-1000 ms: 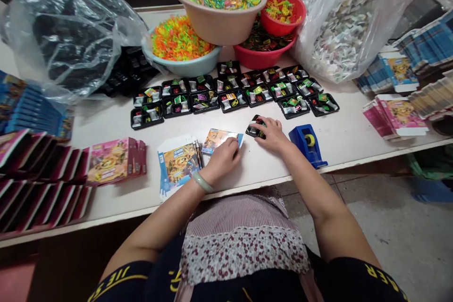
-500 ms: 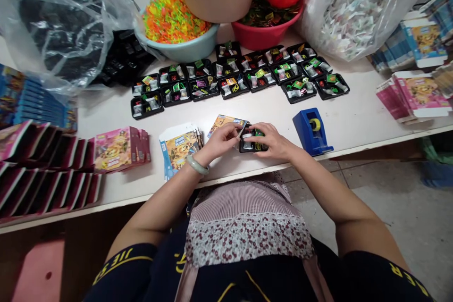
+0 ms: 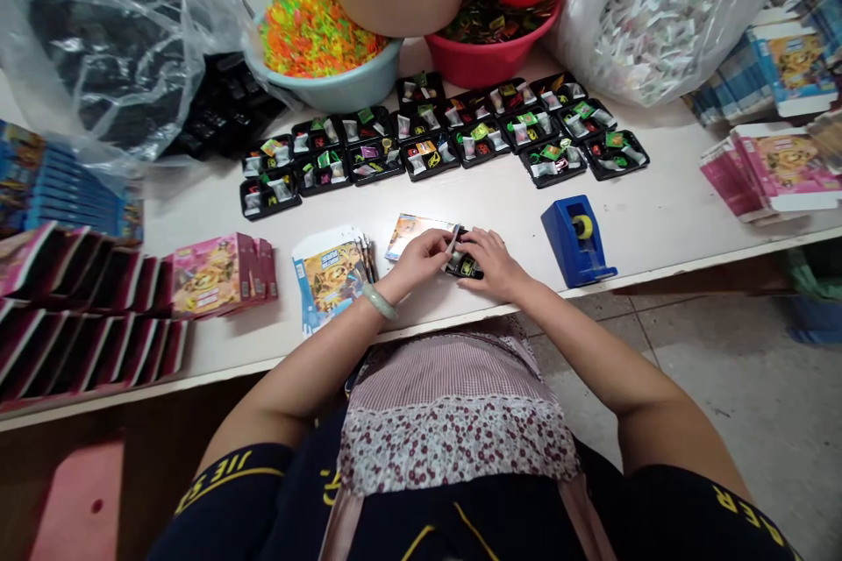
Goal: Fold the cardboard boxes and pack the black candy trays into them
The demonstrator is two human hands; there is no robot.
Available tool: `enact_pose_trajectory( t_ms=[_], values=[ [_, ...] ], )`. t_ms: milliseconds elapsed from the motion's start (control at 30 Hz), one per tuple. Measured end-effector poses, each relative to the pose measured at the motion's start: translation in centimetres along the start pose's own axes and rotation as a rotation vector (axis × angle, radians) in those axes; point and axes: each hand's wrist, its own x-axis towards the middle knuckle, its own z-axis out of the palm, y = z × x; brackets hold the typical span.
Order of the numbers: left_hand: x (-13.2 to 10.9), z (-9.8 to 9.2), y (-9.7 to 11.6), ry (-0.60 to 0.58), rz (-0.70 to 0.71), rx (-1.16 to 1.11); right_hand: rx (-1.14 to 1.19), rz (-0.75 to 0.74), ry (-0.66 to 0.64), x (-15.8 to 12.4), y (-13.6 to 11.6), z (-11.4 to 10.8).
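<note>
Near the table's front edge, my left hand (image 3: 424, 259) pinches the open end of a printed card box (image 3: 414, 230), which lies on the white table. My right hand (image 3: 493, 263) grips a small black tray (image 3: 466, 266) with little coloured items in it. The tray's left end meets the box's opening, between my two hands; how far it is inside is hidden by my fingers. To the left of my left hand lies a stack of flat blue and yellow boxes (image 3: 334, 276).
Filled black trays (image 3: 368, 159) stand in rows behind my hands. A blue tape dispenser (image 3: 571, 241) is on the right, pink boxes (image 3: 210, 276) on the left. Behind are a light blue basin (image 3: 329, 88), other basins and a clear bag (image 3: 658, 17) of packets.
My right hand and the black tray have shifted slightly left and tilted against the box's opening. The box has turned a little, and my left hand has moved slightly right.
</note>
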Motion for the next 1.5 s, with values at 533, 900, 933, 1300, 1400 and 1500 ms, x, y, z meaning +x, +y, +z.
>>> enact_pose_trajectory(
  t_ms=[533,900,933,1300,1400,1500],
  values=[
    [-1.2,1.6,0.7,0.043,0.081,0.228,-0.147,0.125,0.14,-3.1,-0.5,-3.2],
    [-1.4,3.4,2.1,-0.085,0.068,0.028,0.108,0.325,0.143,-2.5,-2.5,-0.1],
    [-1.5,3.0,2.6,-0.087,0.051,0.004,0.18,0.3,0.169,-2.4,-2.5,-0.7],
    [-5.4,-3.1,4.7,0.116,0.056,-0.36,0.279,0.028,0.261,1.2,-5.3,-6.0],
    [-7.6,-2.0,2.3,0.209,0.083,-0.306,0.252,0.066,0.173,0.6,-5.9,-4.5],
    [-9.0,-0.6,1.0,0.376,0.078,-0.289,0.341,0.113,0.142,-0.7,-6.1,-3.0]
  ],
)
